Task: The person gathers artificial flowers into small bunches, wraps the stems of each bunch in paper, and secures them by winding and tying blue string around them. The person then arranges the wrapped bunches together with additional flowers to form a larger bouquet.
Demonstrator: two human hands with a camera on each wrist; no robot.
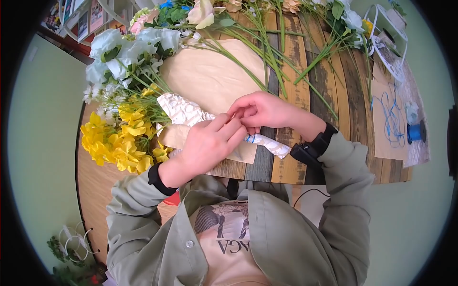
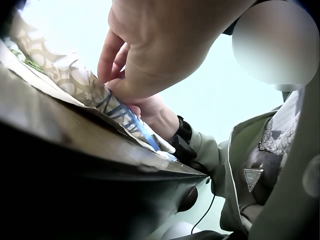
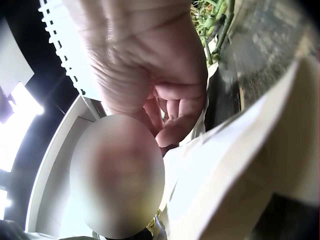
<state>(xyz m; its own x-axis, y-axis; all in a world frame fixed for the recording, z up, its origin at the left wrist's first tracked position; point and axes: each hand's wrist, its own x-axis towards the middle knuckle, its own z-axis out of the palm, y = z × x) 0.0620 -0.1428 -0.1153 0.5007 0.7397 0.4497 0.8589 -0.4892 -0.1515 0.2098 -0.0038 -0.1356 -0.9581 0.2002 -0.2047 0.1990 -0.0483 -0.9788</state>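
Yellow blossoms (image 1: pixel 119 138) spill over the table's (image 1: pixel 291 167) left edge, pale blue flowers (image 1: pixel 126 52) bunched just above them — and across from their stems runs a patterned wrap (image 1: pixel 183 110), gathered into a narrow tail near the table's front edge. Blue ribbon (image 2: pixel 149 140) crosses that tail in several turns. The left hand (image 1: pixel 207 145) bends over the wrap, its grip narrow, pinching at the ribbon; the right hand (image 1: pixel 265 110) meets it there, its grip just as narrow, fingers curled in, though I cannot tell what they have between them. From where I stand, the capitals "AGA" show upside down on the shirt (image 1: pixel 222 267), under a picture and partly framed by the open grey-green overshirt (image 1: pixel 152 238). The printed covers (image 1: pixel 90 21) in the far left corner are too small to read. Over on the right sits a blue spool (image 1: pixel 416 132).
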